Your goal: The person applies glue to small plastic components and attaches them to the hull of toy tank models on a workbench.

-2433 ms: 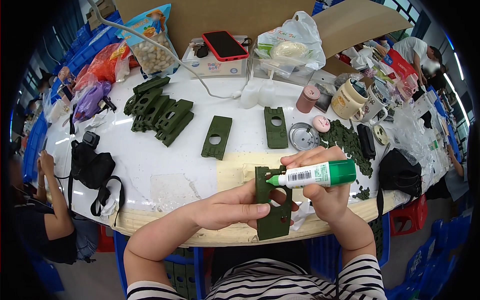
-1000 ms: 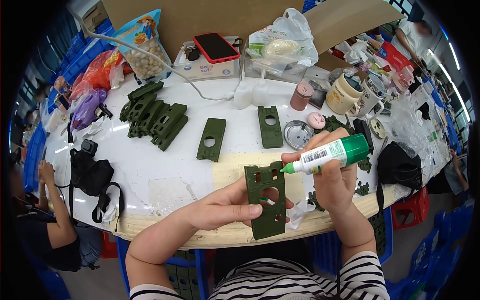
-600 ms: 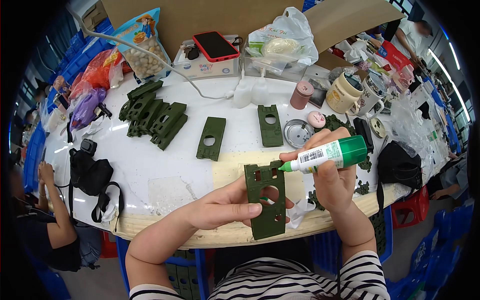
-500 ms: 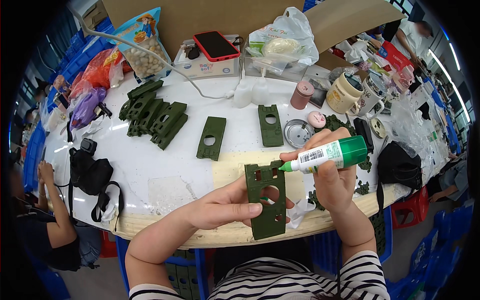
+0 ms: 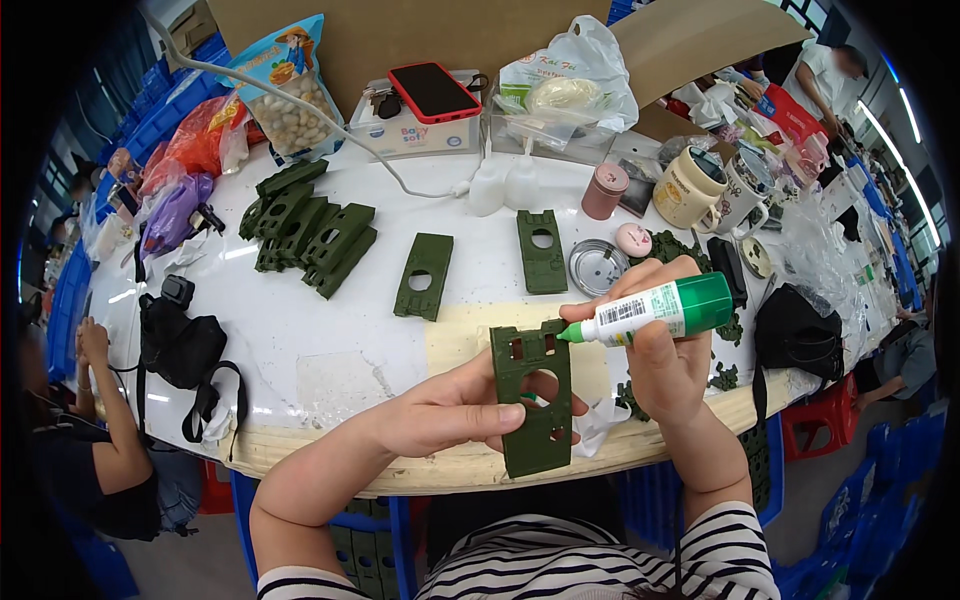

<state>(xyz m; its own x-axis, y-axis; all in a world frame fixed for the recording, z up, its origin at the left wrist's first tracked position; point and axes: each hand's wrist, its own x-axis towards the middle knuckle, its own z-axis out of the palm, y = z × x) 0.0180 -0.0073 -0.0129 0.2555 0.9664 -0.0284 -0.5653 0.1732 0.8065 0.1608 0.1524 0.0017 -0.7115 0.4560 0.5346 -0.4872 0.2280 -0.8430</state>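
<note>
Upright over the table's near edge, a dark green plastic model hull part (image 5: pixel 533 440) with a round hole is gripped by my left hand (image 5: pixel 455 408), thumb on its front face. My right hand (image 5: pixel 662 375) is closed round a white and green glue bottle (image 5: pixel 640 314), held almost level. Its green nozzle tip points left and meets the part's upper right corner, by a small rectangular opening. Two similar green parts lie flat beyond my hands, one to the left (image 5: pixel 424 276) and one straight ahead (image 5: pixel 541 252). A pile of such parts (image 5: pixel 310 232) lies farther left.
Small green pieces (image 5: pixel 680 250) lie by a round metal tin (image 5: pixel 598 267) at the right. Mugs (image 5: pixel 690 187), a pink canister (image 5: pixel 605 191) and white squeeze bottles (image 5: pixel 487 188) stand behind. Black bags (image 5: pixel 183 340) rest on the left side. A co-worker (image 5: pixel 95 430) sits at far left.
Almost nothing differs. My hands, the glue bottle and the green part keep nearly the same place, with the nozzle still at the part's upper right corner.
</note>
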